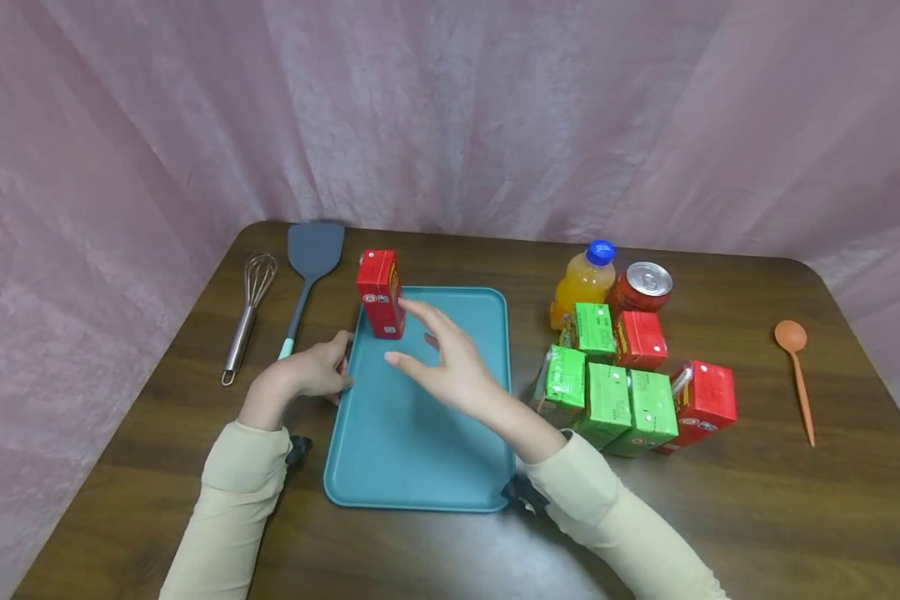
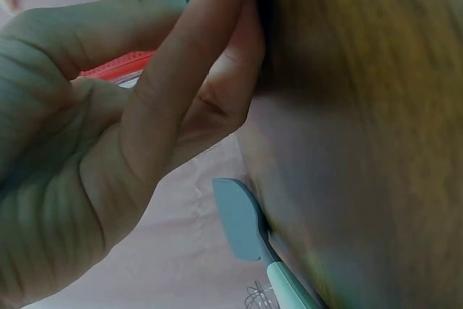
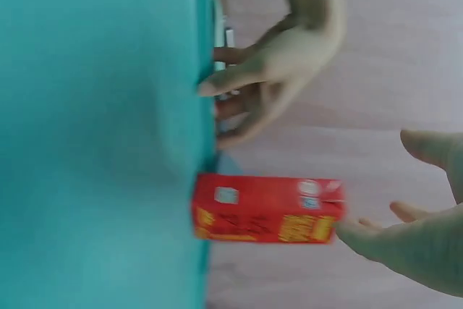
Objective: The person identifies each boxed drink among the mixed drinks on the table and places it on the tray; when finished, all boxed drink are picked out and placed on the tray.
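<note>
A red juice box point(image 1: 381, 296) stands upright in the far left corner of a teal tray point(image 1: 420, 450). My left hand point(image 1: 311, 369) grips the tray's left rim; in the left wrist view its thumb and fingers point(image 2: 217, 41) pinch the tray's edge. Above the tray my right hand point(image 1: 450, 362) is spread, with nothing between thumb and fingers. Its fingertips are beside the juice box; in the right wrist view one finger point(image 3: 362, 240) is at the box's top end, and I cannot tell whether it touches.
Right of the tray stand several green juice boxes point(image 1: 607, 400), red juice boxes point(image 1: 705, 396), an orange drink bottle point(image 1: 581, 287) and a can point(image 1: 645, 283). A whisk point(image 1: 249, 312) and a spatula point(image 1: 315, 250) lie on the left, an orange spoon point(image 1: 797, 367) at far right.
</note>
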The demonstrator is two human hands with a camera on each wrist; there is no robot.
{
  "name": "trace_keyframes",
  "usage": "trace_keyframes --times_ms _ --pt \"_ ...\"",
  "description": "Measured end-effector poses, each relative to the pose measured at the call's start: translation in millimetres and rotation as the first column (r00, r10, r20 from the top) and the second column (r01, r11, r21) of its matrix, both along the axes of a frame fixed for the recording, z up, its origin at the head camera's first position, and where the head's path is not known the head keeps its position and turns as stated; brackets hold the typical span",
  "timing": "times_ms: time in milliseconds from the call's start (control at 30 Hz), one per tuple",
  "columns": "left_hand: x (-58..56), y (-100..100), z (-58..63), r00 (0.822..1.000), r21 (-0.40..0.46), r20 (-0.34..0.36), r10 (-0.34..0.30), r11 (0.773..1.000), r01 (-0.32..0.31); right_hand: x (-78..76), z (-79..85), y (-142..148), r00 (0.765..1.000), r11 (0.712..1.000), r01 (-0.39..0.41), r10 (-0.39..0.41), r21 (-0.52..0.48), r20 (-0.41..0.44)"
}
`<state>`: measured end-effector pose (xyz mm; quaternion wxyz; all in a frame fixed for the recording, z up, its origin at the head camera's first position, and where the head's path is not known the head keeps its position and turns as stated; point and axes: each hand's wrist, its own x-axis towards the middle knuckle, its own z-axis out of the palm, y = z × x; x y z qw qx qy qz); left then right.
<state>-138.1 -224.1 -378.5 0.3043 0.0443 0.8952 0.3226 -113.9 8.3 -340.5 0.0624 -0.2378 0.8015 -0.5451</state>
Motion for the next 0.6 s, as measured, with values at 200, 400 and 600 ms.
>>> trace_keyframes --times_ms 200,400,600 --pt "-0.5 -0.1 -0.7 1.0 -0.012 -0.006 -0.011 1.0 0.011 32.7 21.2 49.5 0.996 0.993 0.018 -0.008 0.116 -0.087" --pt "0.3 -1.5 0.7 1.0 -0.011 -0.008 -0.024 1.0 0.024 47.6 35.6 103.8 0.984 0.969 0.1 -0.062 0.228 -0.169" --pt "-0.9 0.1 -1.0 1.0 -0.008 -0.003 -0.031 0.999 0.031 46.6 42.0 164.7 0.97 0.944 0.119 -0.044 0.307 -0.241"
